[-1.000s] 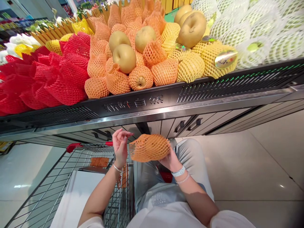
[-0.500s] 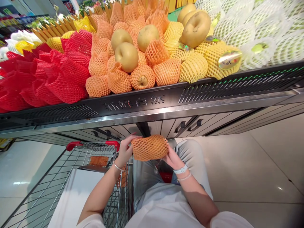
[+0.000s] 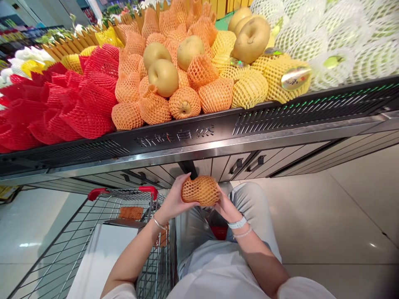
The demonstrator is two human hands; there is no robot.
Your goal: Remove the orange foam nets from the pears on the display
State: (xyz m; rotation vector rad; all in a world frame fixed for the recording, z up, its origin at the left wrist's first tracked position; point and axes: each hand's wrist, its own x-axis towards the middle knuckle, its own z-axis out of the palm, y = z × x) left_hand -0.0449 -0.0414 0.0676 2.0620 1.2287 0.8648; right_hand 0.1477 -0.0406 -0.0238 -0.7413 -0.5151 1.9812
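1. Orange foam net (image 3: pixel 201 192) is in front of me, above my lap and below the surface (image 3: pixel 187 154). It bulges round, so I judge there's a pear inside; mesh hides most of it.
2. My left hand (image 3: pixel 174 200) is clamped round the net's left end, thumb near side, fingers far side. My right hand (image 3: pixel 227 207) grips the right end.
3. Handling guess: net light, soft, stretchy, slides easily over smooth skin. Fruit probably firm, some heft, bruises if dropped or squeezed.
4. Best hold: cup the bulge from below and behind, not by loose mesh alone; that could stretch and let it slip.
5. Around: bare pears (image 3: pixel 163 78) sit on orange-wrapped fruit (image 3: pixel 215 95) up on the surface, red-wrapped fruit (image 3: pixel 93 108) left of them.
6. In the way: black front rail (image 3: pixel 174 135) between my hands and the fruit up there. Cart (image 3: pixel 97 193) just beside my left arm, white box (image 3: pixel 102 253) inside. My legs (image 3: pixel 253 205) sit below.
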